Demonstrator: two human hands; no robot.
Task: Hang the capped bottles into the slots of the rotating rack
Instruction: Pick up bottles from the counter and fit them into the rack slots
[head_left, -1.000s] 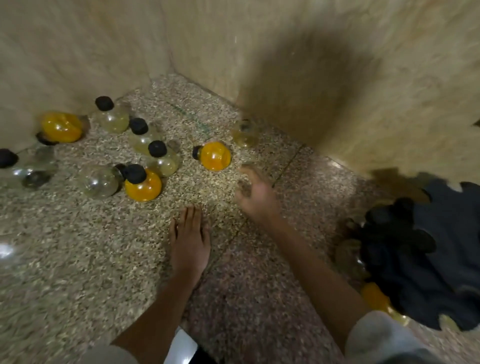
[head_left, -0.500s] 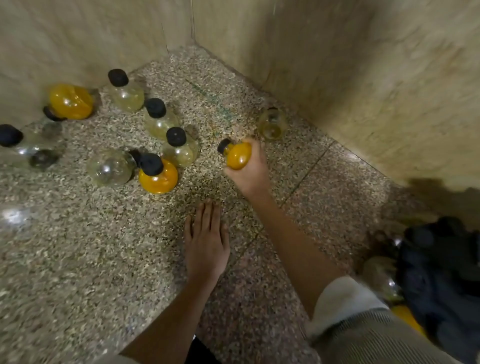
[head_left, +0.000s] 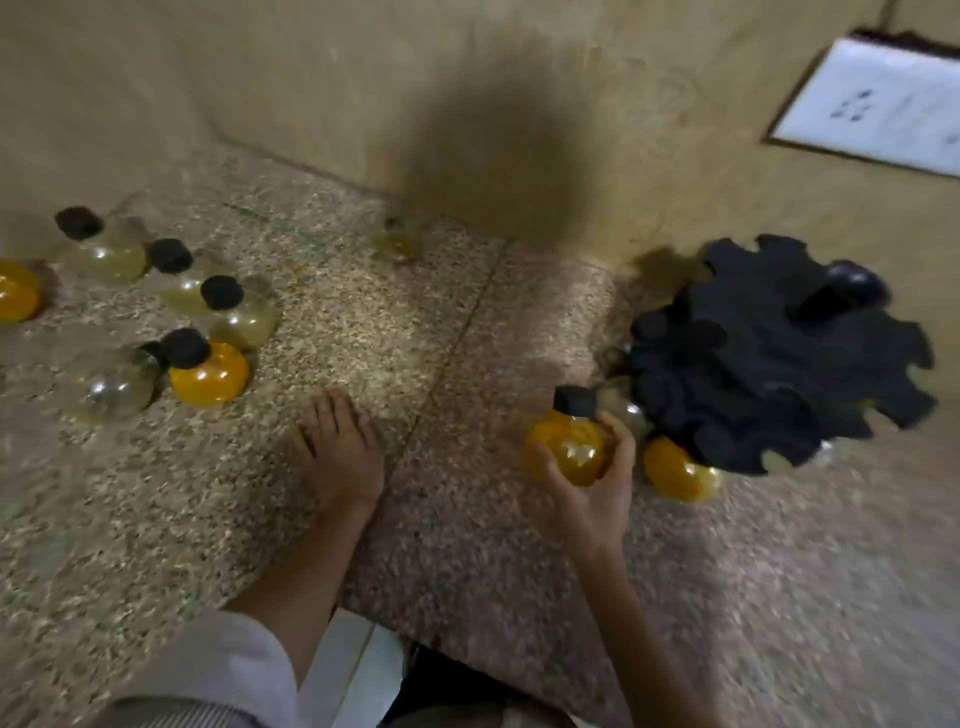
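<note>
The right hand (head_left: 592, 486) has carried the round orange plastic bottle with the black cap (head_left: 569, 452) away from the cluster on the left and is now holding it upright, off the floor, just beside the black notched rotating rack (head_left: 779, 353). Its fingers (head_left: 545, 462) are curling round the bottle's body from below, cap pointing up. The bottle is not yet sitting in any slot. The left hand (head_left: 337, 457) is staying flat on the speckled stone floor (head_left: 467, 571), fingers straight and together, holding nothing.

A second orange bottle (head_left: 675, 470) is hanging or lying under the near rim of the rack; which cannot be told through the blur. On the left, an orange capped bottle (head_left: 208, 376) is standing touching a clear round bottle (head_left: 111, 387), with three more pale capped bottles (head_left: 241, 317) behind them and another orange one (head_left: 15, 291) at the frame's edge. A lone pale bottle (head_left: 397, 241) is sitting near the wall. A white sheet (head_left: 878, 104) is showing on the wall at upper right.
</note>
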